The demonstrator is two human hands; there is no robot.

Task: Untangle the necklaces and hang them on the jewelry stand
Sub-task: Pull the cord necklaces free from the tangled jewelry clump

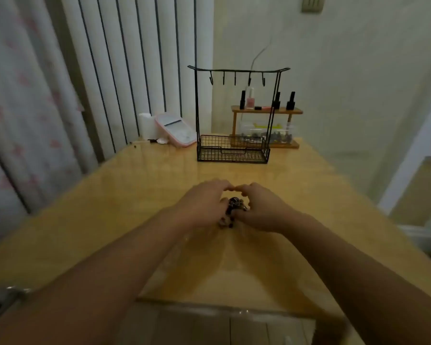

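Blur softens the whole view, and the tangled necklaces show only as a dark beaded clump, half covered by both hands, so separate strands cannot be told apart. Beads at the clump's near end lie against the glossy wooden desk.

Farther back, well apart from the hands, stands the black wire jewelry stand, its hooks bare and a mesh basket at its base. Behind it and partly screened by its frame sits a small wooden shelf carrying nail polish bottles, with a clear box of small items below. A pink and white device leans near the vertical blinds.

Left hand and right hand meet over the clump, fingers curled, fingertips almost touching at the far side, each gripping the necklaces from its own side.
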